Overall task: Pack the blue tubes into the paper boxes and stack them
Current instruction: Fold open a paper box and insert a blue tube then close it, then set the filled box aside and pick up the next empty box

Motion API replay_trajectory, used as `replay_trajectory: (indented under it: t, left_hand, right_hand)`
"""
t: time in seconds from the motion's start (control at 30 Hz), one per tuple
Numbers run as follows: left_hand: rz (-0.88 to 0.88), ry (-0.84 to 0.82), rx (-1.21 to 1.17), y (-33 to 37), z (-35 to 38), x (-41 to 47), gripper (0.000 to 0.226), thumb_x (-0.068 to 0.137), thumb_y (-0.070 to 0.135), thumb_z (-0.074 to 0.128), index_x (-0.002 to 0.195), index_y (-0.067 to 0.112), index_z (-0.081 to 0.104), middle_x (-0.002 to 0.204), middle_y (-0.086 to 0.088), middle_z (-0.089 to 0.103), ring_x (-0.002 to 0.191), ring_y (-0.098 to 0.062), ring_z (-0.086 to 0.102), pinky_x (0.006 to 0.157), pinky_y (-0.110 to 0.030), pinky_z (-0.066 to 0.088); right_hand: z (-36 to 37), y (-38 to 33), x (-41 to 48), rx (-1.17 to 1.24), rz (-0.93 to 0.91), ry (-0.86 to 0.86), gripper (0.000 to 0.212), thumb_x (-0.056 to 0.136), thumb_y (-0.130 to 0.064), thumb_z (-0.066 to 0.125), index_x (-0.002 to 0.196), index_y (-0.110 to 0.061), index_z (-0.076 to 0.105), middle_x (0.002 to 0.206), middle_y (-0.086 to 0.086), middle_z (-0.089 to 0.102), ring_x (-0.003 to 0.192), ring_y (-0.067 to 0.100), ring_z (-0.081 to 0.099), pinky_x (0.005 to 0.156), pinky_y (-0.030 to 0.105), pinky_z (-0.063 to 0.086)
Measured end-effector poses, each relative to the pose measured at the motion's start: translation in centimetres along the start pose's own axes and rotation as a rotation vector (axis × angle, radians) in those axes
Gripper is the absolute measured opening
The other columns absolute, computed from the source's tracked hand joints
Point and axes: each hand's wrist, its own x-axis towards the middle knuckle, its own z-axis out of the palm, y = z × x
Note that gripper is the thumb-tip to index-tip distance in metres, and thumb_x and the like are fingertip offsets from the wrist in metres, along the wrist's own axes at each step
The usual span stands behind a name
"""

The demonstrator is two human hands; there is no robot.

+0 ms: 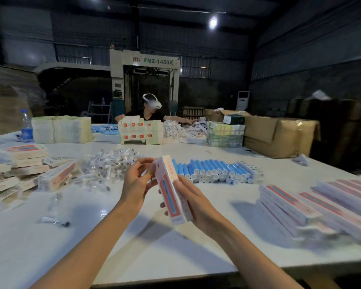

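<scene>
A long white paper box (171,190) with a red and blue panel is held up over the middle of the white table (133,253). My right hand (193,202) grips its lower half from the right. My left hand (137,180) pinches the box's far top end with its fingertips. A row of blue tubes (213,171) with white caps lies just beyond the box. Stacks of closed boxes (313,205) lie in rows at the right. Loose boxes (29,172) are piled at the left.
A heap of small clear plastic packets (108,163) lies beyond my left hand. Another person (152,111) sits across the table behind stacked cartons. A water bottle (26,126) stands far left, brown cardboard boxes (277,136) far right.
</scene>
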Motion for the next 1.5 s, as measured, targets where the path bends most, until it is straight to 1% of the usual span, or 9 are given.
replay_trajectory:
  t: [0.17, 0.27, 0.33, 0.53, 0.83, 1.13, 1.23, 1.33, 1.5]
  left_hand:
    - [-0.071, -0.133, 0.22, -3.4, 3.8, -0.3, 0.022, 0.105, 0.022, 0.065, 0.126, 0.015, 0.065, 0.117, -0.007, 0.076, 0.101, -0.023, 0.079, 0.085, -0.041, 0.067]
    - [-0.02, -0.346, 0.624, -5.7, 3.6, -0.3, 0.019, 0.105, 0.009, 0.065, 0.112, 0.025, 0.072, 0.102, 0.003, 0.08, 0.094, -0.012, 0.078, 0.091, -0.042, 0.064]
    - [0.098, -0.467, 0.91, -6.7, 3.2, -0.2, 0.027, 0.102, 0.007, 0.067, 0.101, 0.033, 0.074, 0.097, 0.02, 0.078, 0.094, 0.001, 0.074, 0.09, -0.034, 0.061]
    - [0.202, -0.523, 1.113, -8.2, 2.6, -0.2, 0.034, 0.1, 0.01, 0.067, 0.095, 0.043, 0.072, 0.102, 0.034, 0.072, 0.098, 0.009, 0.069, 0.085, -0.023, 0.055]
    - [0.161, -0.614, 1.089, -8.2, 0.6, -0.6, 0.045, 0.101, 0.001, 0.063, 0.101, 0.045, 0.073, 0.107, 0.023, 0.071, 0.102, -0.001, 0.07, 0.091, -0.03, 0.061]
    - [0.154, -0.622, 1.141, -7.0, 0.9, -0.8, 0.04, 0.104, 0.009, 0.063, 0.1, 0.047, 0.072, 0.109, 0.029, 0.07, 0.102, 0.005, 0.068, 0.089, -0.025, 0.057]
    - [0.129, -0.608, 1.178, -6.6, 1.2, -0.9, 0.036, 0.105, 0.01, 0.061, 0.093, 0.042, 0.073, 0.106, 0.03, 0.069, 0.098, 0.003, 0.068, 0.089, -0.031, 0.058]
    - [0.103, -0.591, 1.227, -5.7, 1.8, -1.3, 0.032, 0.103, 0.012, 0.06, 0.096, 0.04, 0.074, 0.102, 0.027, 0.071, 0.096, 0.002, 0.067, 0.089, -0.033, 0.057]
    - [0.03, -0.642, 1.476, -3.1, 1.6, -1.0, 0.037, 0.095, 0.008, 0.056, 0.11, 0.038, 0.071, 0.11, 0.014, 0.073, 0.103, -0.013, 0.067, 0.093, -0.039, 0.056]
  right_hand:
    - [-5.1, -2.8, -3.8, -0.336, -0.109, 0.331, 0.022, 0.102, -0.054, 0.058, 0.117, -0.044, 0.07, 0.105, -0.005, 0.074, 0.084, 0.015, 0.073, 0.069, 0.027, 0.058]
    - [-11.0, -5.8, -6.8, -0.72, -0.157, 0.515, 0.027, 0.104, -0.049, 0.058, 0.124, -0.036, 0.069, 0.092, -0.012, 0.072, 0.078, -0.003, 0.064, 0.068, 0.016, 0.048]
    - [-15.6, -7.5, -8.9, -1.009, -0.117, 0.626, 0.03, 0.105, -0.044, 0.058, 0.129, -0.027, 0.067, 0.088, -0.007, 0.067, 0.073, 0.001, 0.057, 0.067, 0.024, 0.043]
    - [-26.3, -8.9, -15.0, -1.557, 0.253, 0.79, 0.04, 0.104, -0.047, 0.058, 0.136, -0.024, 0.057, 0.127, 0.007, 0.059, 0.118, 0.028, 0.054, 0.089, 0.041, 0.048]
    - [-29.4, -8.4, -17.3, -2.037, 0.396, 0.847, 0.044, 0.103, -0.053, 0.052, 0.134, -0.025, 0.064, 0.14, 0.002, 0.057, 0.13, 0.025, 0.049, 0.108, 0.043, 0.041]
    - [-26.5, -8.7, -15.7, -2.039, 0.348, 0.854, 0.036, 0.106, -0.034, 0.051, 0.138, -0.019, 0.055, 0.14, 0.006, 0.056, 0.126, 0.027, 0.052, 0.103, 0.041, 0.044]
    - [-22.7, -8.8, -11.6, -1.783, 0.089, 0.876, 0.03, 0.105, -0.034, 0.057, 0.13, -0.019, 0.066, 0.133, 0.003, 0.065, 0.118, 0.024, 0.059, 0.099, 0.042, 0.052]
    - [-17.2, -8.0, -6.2, -1.518, -0.161, 0.777, 0.013, 0.104, -0.025, 0.058, 0.105, -0.022, 0.07, 0.106, -0.002, 0.072, 0.095, 0.019, 0.063, 0.08, 0.04, 0.056]
    - [-6.5, -3.3, 2.1, -0.982, -0.317, 0.507, 0.014, 0.101, -0.012, 0.061, 0.097, -0.012, 0.074, 0.085, -0.002, 0.072, 0.078, 0.015, 0.065, 0.073, 0.032, 0.052]
